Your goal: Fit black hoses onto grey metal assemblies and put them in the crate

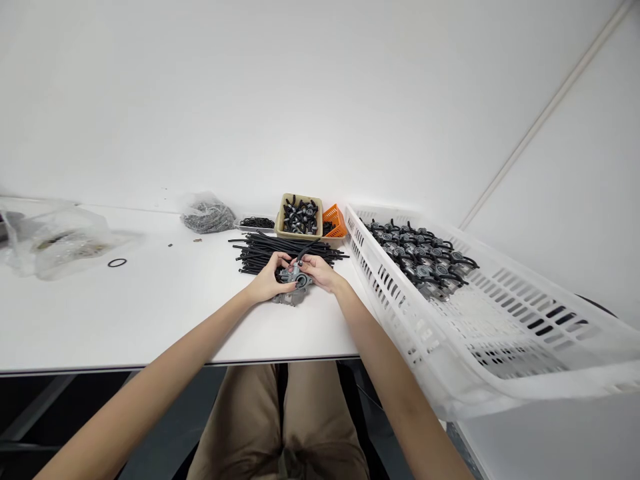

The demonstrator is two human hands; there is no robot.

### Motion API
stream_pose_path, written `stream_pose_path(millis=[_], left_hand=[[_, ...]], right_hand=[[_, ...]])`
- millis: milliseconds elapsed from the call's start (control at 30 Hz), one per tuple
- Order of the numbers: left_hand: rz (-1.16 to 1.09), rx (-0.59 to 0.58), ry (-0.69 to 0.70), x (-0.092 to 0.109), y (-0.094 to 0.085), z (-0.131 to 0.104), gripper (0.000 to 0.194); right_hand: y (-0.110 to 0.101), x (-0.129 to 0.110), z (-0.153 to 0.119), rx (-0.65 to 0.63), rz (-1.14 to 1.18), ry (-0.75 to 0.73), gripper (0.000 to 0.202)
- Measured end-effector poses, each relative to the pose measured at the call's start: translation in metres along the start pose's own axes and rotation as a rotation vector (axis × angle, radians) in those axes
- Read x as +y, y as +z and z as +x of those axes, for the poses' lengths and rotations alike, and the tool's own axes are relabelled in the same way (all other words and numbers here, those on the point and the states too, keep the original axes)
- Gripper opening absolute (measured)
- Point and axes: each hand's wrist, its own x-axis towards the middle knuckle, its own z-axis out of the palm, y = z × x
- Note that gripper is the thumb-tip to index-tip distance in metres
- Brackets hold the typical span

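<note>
A grey metal carburetor [295, 280] with a round bore facing me is held just above the white table, near the middle. My left hand [271, 279] is closed around its left side, thumb across the front. At its upper right, my right hand [320, 270] is closed, fingertips pinching where a short black hose [306, 251] sticks up from the body. The fingers partly hide the joint between hose and carburetor. Just behind both hands lies a pile of thin black tubes [255, 250].
To the right stands a white slotted crate [425, 333] with several carburetors [423, 257] at its far end. Behind the tubes are a beige bin of hosed parts [300, 232], an orange basket [336, 220] and a tray of black rings [256, 223]. Plastic bags [207, 213] and a black ring [117, 263] lie left.
</note>
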Motion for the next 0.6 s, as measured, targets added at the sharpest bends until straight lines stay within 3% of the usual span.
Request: stream_pose_path(millis=[433, 600], left_hand=[[0.023, -0.017, -0.006, -0.0009, -0.0009, 0.0001, 0.059], [0.018, -0.022, 0.023, 0.0029, -0.0018, -0.0009, 0.057]], right_hand=[[0.0052, -0.0015, -0.0002, -0.001, -0.005, -0.029, 0.032], [0.006, -0.0058, -0.0024, 0.013, 0.115, -0.042, 0.029]])
